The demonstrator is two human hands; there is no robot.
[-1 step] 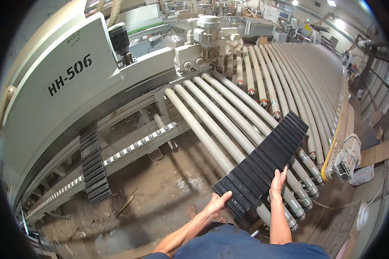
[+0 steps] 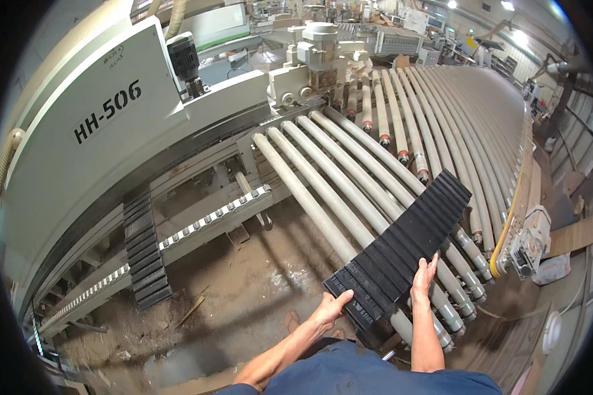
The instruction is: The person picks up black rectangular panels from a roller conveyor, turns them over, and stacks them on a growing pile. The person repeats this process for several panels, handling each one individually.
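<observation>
Head view: tilted a hair clockwise | white machine housing (image 2: 59,171) and dark finned electric motor (image 2: 184,58): slightly up and right in view | hanging black ribbed strip (image 2: 147,250): likewise | held black ribbed strip (image 2: 402,240): far end barely rightward | ceiling lamp (image 2: 519,37): slightly right, lower

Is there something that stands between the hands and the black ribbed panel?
Nothing visible does: the left hand touches the near end of the black ribbed panel, and the right hand touches its long edge.
</observation>
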